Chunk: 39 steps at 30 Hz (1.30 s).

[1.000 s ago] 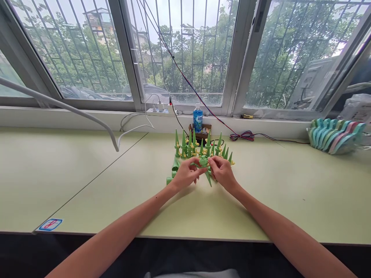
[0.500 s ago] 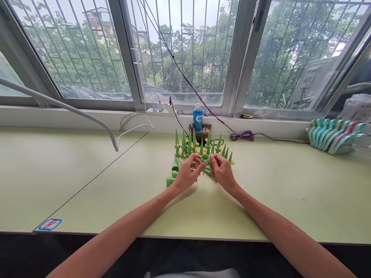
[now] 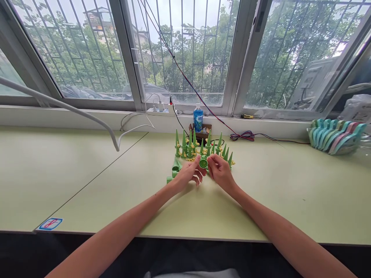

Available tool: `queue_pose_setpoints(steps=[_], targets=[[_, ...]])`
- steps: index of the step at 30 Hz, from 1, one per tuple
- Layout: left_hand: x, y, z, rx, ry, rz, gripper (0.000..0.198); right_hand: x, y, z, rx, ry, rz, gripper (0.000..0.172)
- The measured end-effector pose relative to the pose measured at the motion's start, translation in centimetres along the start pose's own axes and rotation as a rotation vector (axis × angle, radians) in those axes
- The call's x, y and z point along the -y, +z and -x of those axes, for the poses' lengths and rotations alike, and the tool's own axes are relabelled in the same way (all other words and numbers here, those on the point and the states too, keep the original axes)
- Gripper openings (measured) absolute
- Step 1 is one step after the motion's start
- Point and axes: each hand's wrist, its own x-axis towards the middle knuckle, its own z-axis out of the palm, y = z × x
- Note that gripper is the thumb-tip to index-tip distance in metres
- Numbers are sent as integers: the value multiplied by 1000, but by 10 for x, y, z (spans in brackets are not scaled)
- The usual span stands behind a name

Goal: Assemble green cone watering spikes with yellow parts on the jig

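A green plastic watering spike (image 3: 203, 163) is held between my hands above the table, its round ribbed end turned toward me. My left hand (image 3: 189, 173) grips its left side with thumb and index finger, the other fingers curled loosely below. With its fingertips pinched, my right hand (image 3: 219, 170) holds the right side of the same piece. Just beyond stand several upright green spikes (image 3: 184, 144) with small yellow valves (image 3: 190, 158). Loose green spikes (image 3: 176, 166) lie left of my left hand, partly hidden by it.
Behind the spikes are a blue bottle (image 3: 198, 119) and a small brown box (image 3: 206, 128). Coiled cables (image 3: 242, 136) lie to the right, and a stack of coloured plastic pieces (image 3: 336, 136) stands far right. A white cable (image 3: 87, 116) hangs at left; a power strip (image 3: 162, 111) sits by the window.
The green piece has tipped so its round end faces me more directly, and it sits slightly lower. My left hand has rolled, its thumb now on top and its fingers below.
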Motion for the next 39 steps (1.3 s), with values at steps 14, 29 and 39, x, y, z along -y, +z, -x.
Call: queue_pose_setpoints(steps=[14, 29, 39], targets=[[6, -5, 2, -19, 224, -282, 43, -2, -4, -2, -25, 53, 111, 35], [11, -4, 1, -188, 572, -647, 25, -3, -4, -5, -44, 82, 202, 38], [8, 0, 0, -289, 457, -518, 35, -5, 0, -4, -106, 94, 46, 37]])
